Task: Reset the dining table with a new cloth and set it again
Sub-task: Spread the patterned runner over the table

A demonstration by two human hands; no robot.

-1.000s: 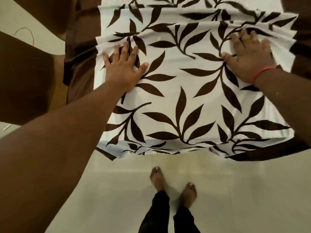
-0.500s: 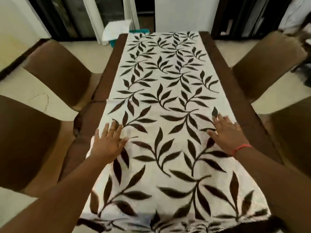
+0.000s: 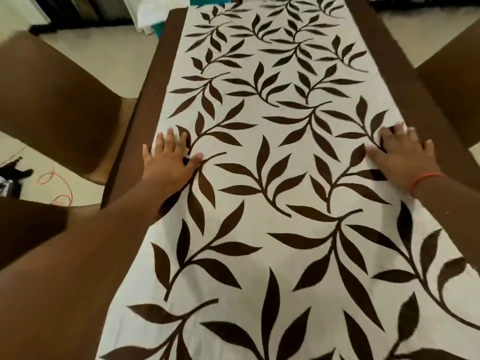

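From the head camera there is one cloth (image 3: 272,157), white with dark leaf sprays, lying flat along the length of one dark brown table (image 3: 153,74) whose bare top shows as a strip on either side. Two hands rest on it: the left hand (image 3: 170,158) lies palm down with fingers spread at the cloth's left edge, holding nothing, and the right hand (image 3: 405,157), a red band (image 3: 423,179) on its wrist, lies flat with straight fingers at the right edge, also holding nothing. Three brown chairs show: two on the left (image 3: 52,100) (image 3: 28,227) and one on the right (image 3: 452,87). The floor (image 3: 104,48) is pale tile, with a red cord (image 3: 61,188) looped on it at the left.
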